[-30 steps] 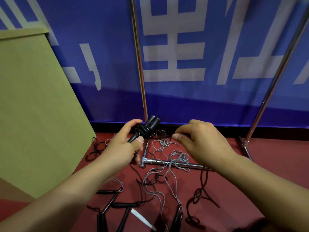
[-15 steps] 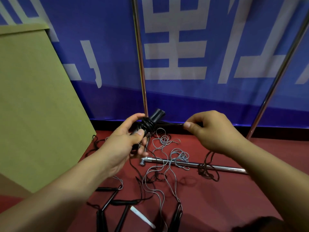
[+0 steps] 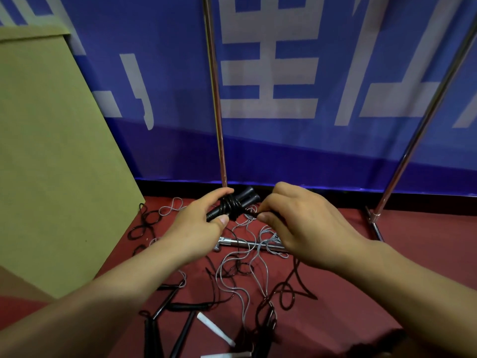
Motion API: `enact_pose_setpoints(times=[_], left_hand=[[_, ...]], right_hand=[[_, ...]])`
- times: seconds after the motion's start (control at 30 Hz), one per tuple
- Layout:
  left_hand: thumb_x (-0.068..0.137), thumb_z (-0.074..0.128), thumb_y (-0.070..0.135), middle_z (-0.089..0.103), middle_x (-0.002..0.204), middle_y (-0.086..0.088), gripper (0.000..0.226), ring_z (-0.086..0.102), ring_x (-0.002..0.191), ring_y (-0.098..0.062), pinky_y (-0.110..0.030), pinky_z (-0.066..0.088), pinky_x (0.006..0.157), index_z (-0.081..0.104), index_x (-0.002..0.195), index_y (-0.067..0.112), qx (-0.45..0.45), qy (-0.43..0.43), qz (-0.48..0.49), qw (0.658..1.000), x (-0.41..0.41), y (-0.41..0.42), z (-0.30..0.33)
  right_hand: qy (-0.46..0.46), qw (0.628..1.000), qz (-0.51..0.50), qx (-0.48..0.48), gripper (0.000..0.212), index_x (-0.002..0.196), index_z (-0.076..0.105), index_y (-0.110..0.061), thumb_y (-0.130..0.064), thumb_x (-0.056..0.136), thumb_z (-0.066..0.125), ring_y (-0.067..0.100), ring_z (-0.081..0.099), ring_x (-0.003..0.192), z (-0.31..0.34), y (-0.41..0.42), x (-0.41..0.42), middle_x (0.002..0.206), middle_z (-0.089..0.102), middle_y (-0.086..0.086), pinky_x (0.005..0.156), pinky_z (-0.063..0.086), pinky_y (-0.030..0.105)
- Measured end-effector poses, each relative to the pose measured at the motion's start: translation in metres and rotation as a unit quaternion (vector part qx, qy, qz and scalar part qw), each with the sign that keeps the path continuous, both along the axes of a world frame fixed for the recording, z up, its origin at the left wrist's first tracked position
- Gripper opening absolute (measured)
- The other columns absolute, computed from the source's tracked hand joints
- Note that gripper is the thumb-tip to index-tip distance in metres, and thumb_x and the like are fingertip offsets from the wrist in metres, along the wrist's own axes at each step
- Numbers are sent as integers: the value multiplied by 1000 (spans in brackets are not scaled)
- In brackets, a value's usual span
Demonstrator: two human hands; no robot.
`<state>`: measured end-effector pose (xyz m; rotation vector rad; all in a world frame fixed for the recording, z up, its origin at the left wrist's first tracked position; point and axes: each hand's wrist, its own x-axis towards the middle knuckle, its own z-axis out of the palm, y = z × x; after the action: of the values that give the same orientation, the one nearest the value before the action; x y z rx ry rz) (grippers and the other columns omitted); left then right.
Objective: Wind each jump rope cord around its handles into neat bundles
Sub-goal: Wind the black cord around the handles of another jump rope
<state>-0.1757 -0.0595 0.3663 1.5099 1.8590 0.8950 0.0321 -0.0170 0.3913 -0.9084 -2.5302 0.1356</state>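
My left hand (image 3: 198, 228) grips a pair of black jump rope handles (image 3: 245, 196) held side by side, with black cord (image 3: 231, 208) wound in several turns around their middle. Just right of the bundle, my right hand (image 3: 304, 223) pinches the free end of that black cord between thumb and fingers. The rest of this cord hangs down behind my right hand and is hidden. On the red floor below lie loose grey cords (image 3: 242, 270), tangled black cords (image 3: 144, 223) and more black handles (image 3: 180, 332).
A green board (image 3: 51, 151) leans at the left. A blue banner (image 3: 284, 86) hangs behind on metal poles (image 3: 215, 99), with a second pole (image 3: 426, 120) at the right. A metal bar (image 3: 247, 244) lies on the floor. White handles (image 3: 214, 329) lie near the bottom.
My right hand has swung back in from the right, close to the bundle, laying another turn of black cord. My left hand kept its grip on the handles.
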Motion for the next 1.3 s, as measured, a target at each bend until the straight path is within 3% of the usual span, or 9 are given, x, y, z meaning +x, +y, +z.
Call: enact_pose_setpoints(times=[0.13, 0.27, 0.4, 0.53, 0.67, 0.77, 1.03, 1.2, 1.3], left_hand=[[98, 54, 11, 56, 72, 6, 53, 45, 39, -1, -18, 40, 44, 51, 134, 49, -43, -12, -35, 998, 5, 0, 2], [101, 53, 11, 61, 73, -3, 55, 54, 50, -12, -20, 46, 52, 44, 138, 51, -143, -43, -151, 977, 7, -6, 5], [101, 52, 6, 62, 79, -7, 57, 55, 54, -15, -21, 46, 55, 38, 133, 51, -124, -109, -246, 955, 10, -16, 9], [101, 53, 9, 66, 85, -2, 57, 55, 55, -14, -22, 43, 54, 30, 145, 39, -122, -120, -227, 959, 13, -14, 6], [101, 52, 10, 66, 85, -1, 8, 58, 58, -16, -25, 44, 58, 58, 103, 15, -138, -54, -266, 953, 11, -15, 6], [101, 53, 12, 66, 79, 5, 11, 59, 58, -13, -18, 44, 55, 56, 90, 16, -145, 7, -265, 953, 15, -16, 8], [101, 53, 27, 70, 84, 4, 9, 65, 63, -7, -19, 47, 58, 53, 93, 23, -181, 118, -246, 945, 20, -18, 0], [99, 57, 32, 66, 83, 1, 13, 66, 77, -19, -40, 53, 74, 49, 92, 24, -154, 169, -255, 939, 17, -21, 3], [97, 59, 33, 63, 80, -3, 16, 61, 76, -23, -43, 50, 71, 48, 88, 27, -129, 180, -260, 940, 13, -23, 9]], right_hand=[[4, 999, -5, 44, 25, 90, 65, -21, -37, 93, 46, 18, 56, 75, -3, 2, 1, 86, 55, -6, 56, 46, 31], [8, 997, -14, 70, 30, 90, 65, -24, -38, 93, 39, 18, 55, 72, -2, 9, 4, 86, 54, -6, 53, 30, 24], [63, 997, -31, 40, 27, 95, 66, -24, -39, 96, 43, 21, 57, 76, -3, 20, 8, 91, 55, -6, 55, 46, 34], [132, 990, -47, -2, 16, 96, 68, -24, -32, 98, 54, 19, 57, 78, -2, 31, 11, 91, 55, -7, 67, 51, 44], [111, 993, -23, -27, 15, 96, 70, -26, -34, 96, 57, 16, 56, 76, -6, 27, 9, 89, 54, -9, 66, 51, 43], [81, 995, -21, -48, 13, 97, 70, -29, -35, 95, 59, 15, 55, 77, -10, 25, 8, 89, 53, -11, 68, 50, 41], [23, 998, -13, -57, 18, 102, 69, -31, -40, 97, 54, 10, 53, 82, -17, 19, 5, 94, 53, -13, 69, 45, 31], [25, 996, -24, -87, 19, 102, 70, -30, -41, 96, 57, 14, 57, 89, -19, 24, 3, 97, 57, -11, 76, 49, 34], [14, 992, -40, -122, 21, 97, 72, -26, -43, 94, 60, 12, 58, 86, -19, 31, 3, 93, 63, -8, 77, 49, 32]])
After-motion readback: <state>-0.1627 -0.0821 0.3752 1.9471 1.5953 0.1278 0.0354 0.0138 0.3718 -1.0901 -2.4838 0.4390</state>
